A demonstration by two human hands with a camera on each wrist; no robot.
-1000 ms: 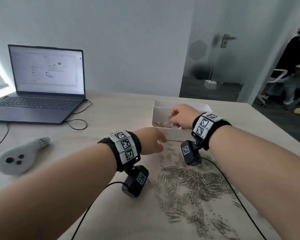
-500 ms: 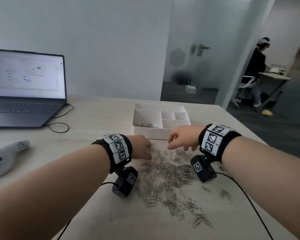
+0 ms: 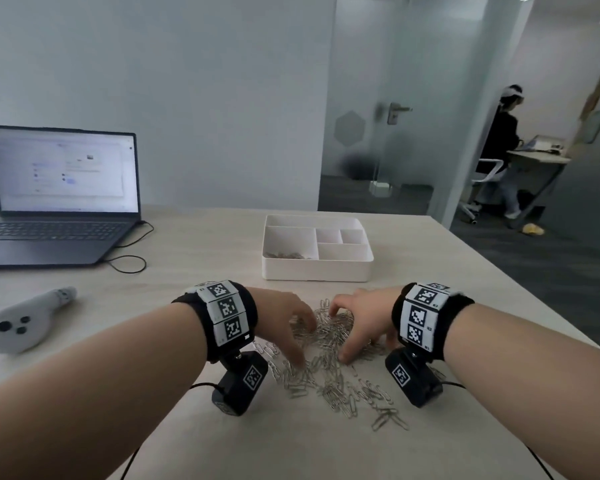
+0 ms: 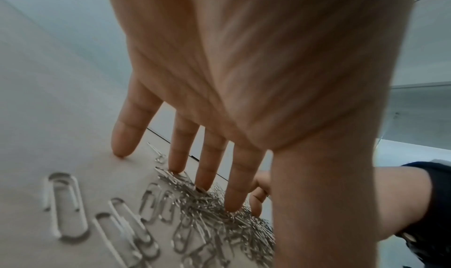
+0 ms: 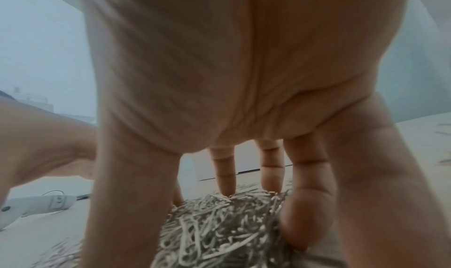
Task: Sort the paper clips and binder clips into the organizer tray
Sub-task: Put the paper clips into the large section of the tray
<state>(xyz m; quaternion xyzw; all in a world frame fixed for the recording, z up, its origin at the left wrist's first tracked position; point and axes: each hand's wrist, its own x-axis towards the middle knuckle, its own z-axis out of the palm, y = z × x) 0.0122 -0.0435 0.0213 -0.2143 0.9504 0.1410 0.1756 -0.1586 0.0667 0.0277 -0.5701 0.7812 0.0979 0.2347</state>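
A heap of silver paper clips [image 3: 329, 344] lies on the pale table in front of the white organizer tray [image 3: 316, 271]. A few clips [image 3: 284, 254] sit in the tray's large left compartment; its other compartments look bare. My left hand [image 3: 291, 327] and right hand [image 3: 357, 320] are down on the heap from either side. In the left wrist view the straight fingers [image 4: 207, 166] touch the table among the clips [image 4: 219, 214]. In the right wrist view the spread fingers [image 5: 270, 166] stand around a bunched mound of clips [image 5: 219, 224]. Neither hand grips anything. No binder clips show.
An open laptop [image 3: 59, 188] with a cable [image 3: 125, 261] stands at the back left. A grey controller [image 3: 25, 323] lies at the left. The table's right edge [image 3: 520, 289] runs diagonally past the tray. Beyond a glass door, a person [image 3: 503, 150] sits at a desk.
My right hand has left the tray and come back down to the heap. Both hands have lowered onto the clips and drawn closer together, bunching them. The head view has tilted up.
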